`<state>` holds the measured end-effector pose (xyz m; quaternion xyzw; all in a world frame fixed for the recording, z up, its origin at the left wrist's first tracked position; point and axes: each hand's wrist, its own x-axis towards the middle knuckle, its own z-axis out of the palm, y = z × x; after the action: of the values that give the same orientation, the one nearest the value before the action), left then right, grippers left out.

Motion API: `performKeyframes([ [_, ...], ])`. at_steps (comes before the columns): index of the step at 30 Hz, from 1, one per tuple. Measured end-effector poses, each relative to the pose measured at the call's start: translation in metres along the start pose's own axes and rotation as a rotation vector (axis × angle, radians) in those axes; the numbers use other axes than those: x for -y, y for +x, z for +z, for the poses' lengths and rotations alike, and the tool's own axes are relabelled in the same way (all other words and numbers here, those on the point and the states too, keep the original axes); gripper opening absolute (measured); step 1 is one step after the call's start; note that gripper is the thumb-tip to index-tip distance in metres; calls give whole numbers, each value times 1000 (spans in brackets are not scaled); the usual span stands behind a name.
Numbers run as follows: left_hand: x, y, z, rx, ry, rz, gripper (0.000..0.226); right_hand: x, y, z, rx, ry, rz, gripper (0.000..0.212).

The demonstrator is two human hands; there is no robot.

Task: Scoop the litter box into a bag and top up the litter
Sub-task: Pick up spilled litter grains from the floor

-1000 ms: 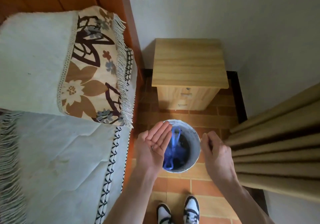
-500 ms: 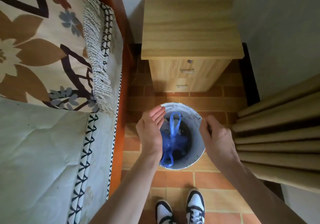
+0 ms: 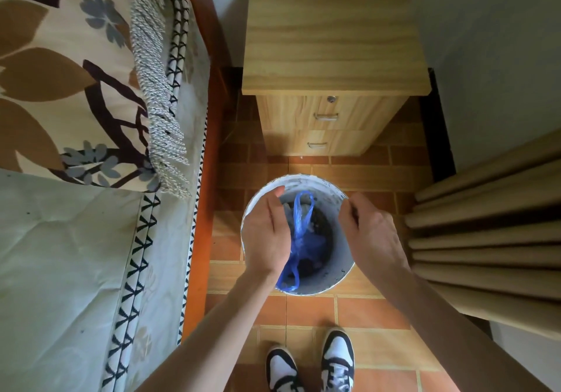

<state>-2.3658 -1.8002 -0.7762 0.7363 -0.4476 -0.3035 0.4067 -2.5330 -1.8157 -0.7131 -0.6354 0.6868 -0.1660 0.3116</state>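
A white bucket (image 3: 340, 273) stands on the tiled floor in front of my feet. Inside it lies a blue plastic bag (image 3: 303, 240) with its loop handles showing, on top of dark contents. My left hand (image 3: 265, 233) hovers palm down over the bucket's left rim, its fingers nearly straight and reaching toward the far edge. My right hand (image 3: 368, 237) covers the right rim with its fingers curled. Whether those fingers grip the rim is hidden. No litter box or scoop is in view.
A wooden bedside cabinet (image 3: 331, 57) with two drawers stands just beyond the bucket. A bed with a floral blanket (image 3: 76, 88) and an orange frame runs along the left. Folded curtains (image 3: 491, 233) hang close on the right. My two shoes (image 3: 309, 364) stand on the tiles.
My left hand has turned from palm up to palm down and dropped onto the bucket's left side. My right hand has lowered to the right rim. The view has moved closer.
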Motion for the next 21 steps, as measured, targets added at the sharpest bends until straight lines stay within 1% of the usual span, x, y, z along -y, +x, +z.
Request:
performKeyframes([
  [3, 2, 2, -5, 104, 176, 188, 46, -5, 6, 4, -8, -84, 15, 23],
  [5, 1, 3, -6, 134, 227, 284, 51, -8, 10, 5, -8, -135, 10, 23],
  [7, -1, 4, -6, 144, 245, 336, 57, -9, 12, 5, -7, -166, -4, 24],
  [11, -6, 5, -6, 144, 261, 390, 56, -10, 15, 2, 0, -178, -43, 24],
  [16, -8, 5, -9, 150, 276, 396, 52, -12, 14, -4, -7, -178, -92, 29],
  [18, -9, 4, -12, 147, 278, 403, 55, -14, 12, -6, -23, -162, -94, 30],
  [21, -9, 4, -16, 171, 292, 403, 60, -17, 12, -8, -38, -165, -101, 20],
])
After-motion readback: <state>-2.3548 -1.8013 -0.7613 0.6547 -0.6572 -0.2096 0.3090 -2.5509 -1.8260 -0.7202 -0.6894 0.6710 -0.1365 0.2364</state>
